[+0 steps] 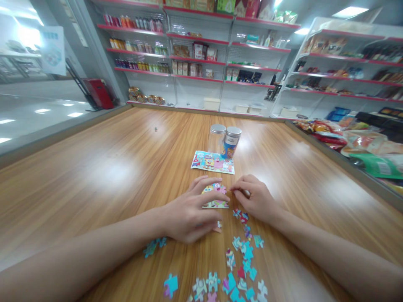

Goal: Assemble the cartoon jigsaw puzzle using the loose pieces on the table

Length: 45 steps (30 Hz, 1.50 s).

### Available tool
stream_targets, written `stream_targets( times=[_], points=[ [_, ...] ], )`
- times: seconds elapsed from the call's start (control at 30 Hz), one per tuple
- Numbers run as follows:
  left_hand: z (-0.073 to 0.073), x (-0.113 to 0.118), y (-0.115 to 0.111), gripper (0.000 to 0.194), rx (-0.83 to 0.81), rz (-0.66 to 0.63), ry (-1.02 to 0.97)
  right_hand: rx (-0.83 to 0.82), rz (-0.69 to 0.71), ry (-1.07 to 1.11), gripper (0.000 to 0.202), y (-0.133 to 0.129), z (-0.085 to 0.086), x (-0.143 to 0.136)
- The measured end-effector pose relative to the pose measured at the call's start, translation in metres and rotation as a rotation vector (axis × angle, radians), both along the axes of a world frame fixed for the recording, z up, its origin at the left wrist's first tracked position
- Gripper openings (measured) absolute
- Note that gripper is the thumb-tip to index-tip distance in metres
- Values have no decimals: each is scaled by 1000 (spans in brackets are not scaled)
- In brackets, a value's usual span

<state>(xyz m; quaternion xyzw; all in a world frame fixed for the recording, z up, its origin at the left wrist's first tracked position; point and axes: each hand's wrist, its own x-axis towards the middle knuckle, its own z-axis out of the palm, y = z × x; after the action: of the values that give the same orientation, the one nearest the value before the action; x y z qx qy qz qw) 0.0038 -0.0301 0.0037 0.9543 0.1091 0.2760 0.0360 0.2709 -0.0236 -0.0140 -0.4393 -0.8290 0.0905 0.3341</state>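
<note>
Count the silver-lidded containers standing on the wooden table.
2. The clear jar stands on the left in the picture; the blue-labelled container is just right of it. Both are near the picture sheet's far edge.

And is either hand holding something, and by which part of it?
The left hand spreads over the colourful, flat, cartoon-printed puzzle, with no visible grip. Whether the pinched right hand holds anything cannot be told.

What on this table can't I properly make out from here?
In the head view:
Joined puzzle section: left part hidden behind the left hand.
Right hand: whether it pinches a piece is too small to tell.
Lowest loose pieces: cut off by the bottom edge.
Speck toward the far left: too small to identify.
</note>
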Motion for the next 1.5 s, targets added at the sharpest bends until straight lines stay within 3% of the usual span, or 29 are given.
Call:
stream_targets(
  times=[0.23, 0.7, 0.9, 1.0, 1.23, 1.33, 1.5],
  points=[
    [-10, -2, 7, 43, 6, 133, -105, 34, 35, 1, 19, 0, 0, 0],
    [-14, 1, 12, 20, -33, 151, -13, 138, 326, -96, 16, -15, 16, -6],
    [-14, 2, 15, 20, -44, 115, -27, 125, 683, -37, 18, -24, 18, -4],
    [-13, 2, 15, 20, -46, 106, -28, 114, 798, -31, 21, -33, 17, -7],
    [-12, 1, 14, 20, -33, 107, -4, 93, 804, -28, 31, -40, 19, -13],
    [-12, 1, 15, 21, -43, 104, 11, 55, 842, -1, 23, -42, 20, -12],
    [-14, 0, 15, 20, -60, 102, 16, 56, 814, -131, 16, -45, 20, -15]
  ],
)
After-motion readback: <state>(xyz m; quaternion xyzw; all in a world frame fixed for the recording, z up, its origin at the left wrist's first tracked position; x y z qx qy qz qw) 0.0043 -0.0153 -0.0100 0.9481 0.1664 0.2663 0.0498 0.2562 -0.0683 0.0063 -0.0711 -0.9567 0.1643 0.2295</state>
